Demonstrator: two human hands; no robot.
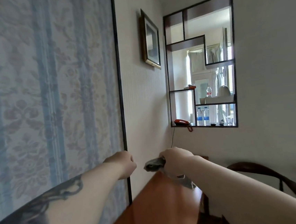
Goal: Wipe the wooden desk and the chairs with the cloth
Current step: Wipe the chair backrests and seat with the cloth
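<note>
A reddish wooden desk (160,208) runs away from me along the wall in the lower middle. Above its far end my right hand (177,158) grips a grey cloth (153,164); part of the cloth trails down under my wrist to the desk top. My left hand (124,163) is raised beside it, left of the cloth, fingers curled into a fist with nothing in it. The curved dark back of a wooden chair (263,171) shows at the lower right, behind my right forearm.
A floral curtain (48,103) covers the left side. On the white wall hangs a framed picture (151,39). A dark-framed wall shelf opening (202,61) holds a red telephone (181,122) and water bottles (203,115).
</note>
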